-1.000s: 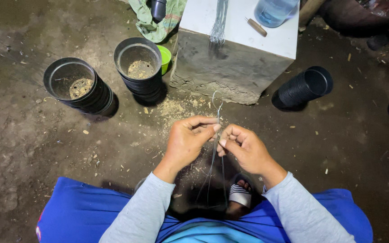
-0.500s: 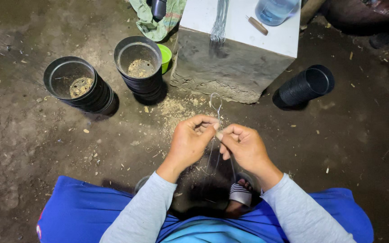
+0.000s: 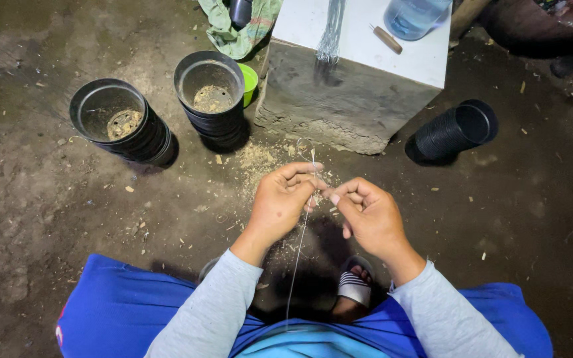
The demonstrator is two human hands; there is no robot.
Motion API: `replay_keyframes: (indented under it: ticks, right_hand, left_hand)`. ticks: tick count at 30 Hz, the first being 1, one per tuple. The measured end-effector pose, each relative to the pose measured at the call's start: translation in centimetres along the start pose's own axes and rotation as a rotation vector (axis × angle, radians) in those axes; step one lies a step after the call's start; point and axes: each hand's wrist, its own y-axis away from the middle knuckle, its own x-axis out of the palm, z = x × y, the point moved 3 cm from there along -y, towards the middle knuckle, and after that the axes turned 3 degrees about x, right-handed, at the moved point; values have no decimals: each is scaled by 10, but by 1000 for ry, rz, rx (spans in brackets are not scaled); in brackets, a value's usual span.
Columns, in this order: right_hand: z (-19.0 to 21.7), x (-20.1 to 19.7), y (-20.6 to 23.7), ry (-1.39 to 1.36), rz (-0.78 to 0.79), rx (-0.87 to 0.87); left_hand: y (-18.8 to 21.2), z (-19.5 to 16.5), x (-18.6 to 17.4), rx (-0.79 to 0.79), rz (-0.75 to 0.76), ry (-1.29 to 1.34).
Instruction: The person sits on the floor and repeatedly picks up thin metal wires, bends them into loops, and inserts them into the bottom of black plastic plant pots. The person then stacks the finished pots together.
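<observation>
A person sits low over a dirt floor point(image 3: 48, 219), blue-clad knees at the bottom edge and grey sleeves reaching forward. Ahead stands a concrete block point(image 3: 346, 99) with a white top, carrying a bundle of thin wires point(image 3: 331, 30), a small wooden-handled tool point(image 3: 386, 39) and a water bottle point(image 3: 414, 14). To its left two stacks of black pots point(image 3: 210, 93) stand upright with debris in the bottom; a third stack point(image 3: 454, 128) lies on its side to the right. A green cloth point(image 3: 233, 36) is crumpled behind them, and a sandalled foot point(image 3: 355, 292) shows between the knees. Both hands meet at centre, just in front of the block. The left hand point(image 3: 281, 202) is curled, thumb and forefinger pressed together on a thin wire point(image 3: 298, 252). The right hand point(image 3: 369, 215) mirrors it, its fingers pinched shut on the same wire just beside the left fingertips, so the two grips nearly touch. The wire's long axis runs roughly toward and away from the person: a short looped end rises above the left fingers toward the block, and the long tail drops from the pinch down to the lap. Both hands are equally close to it; wrists are bent inward, palms mostly facing down.
</observation>
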Motion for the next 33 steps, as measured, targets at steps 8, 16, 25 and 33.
replay_keyframes:
  ticks: [8, 16, 25, 33]
  right_hand:
    - [1, 8, 7, 79, -91, -54]
    - [-19, 12, 5, 11, 5, -132]
    - [-11, 8, 8, 25, 4, -179]
    - [1, 6, 7, 295, -68, -212]
  left_hand:
    - [2, -2, -2, -11, 33, 53]
    - [1, -2, 4, -75, 122, 226]
    - [18, -24, 20, 293, -78, -359]
    - [21, -31, 17, 301, -194, -551]
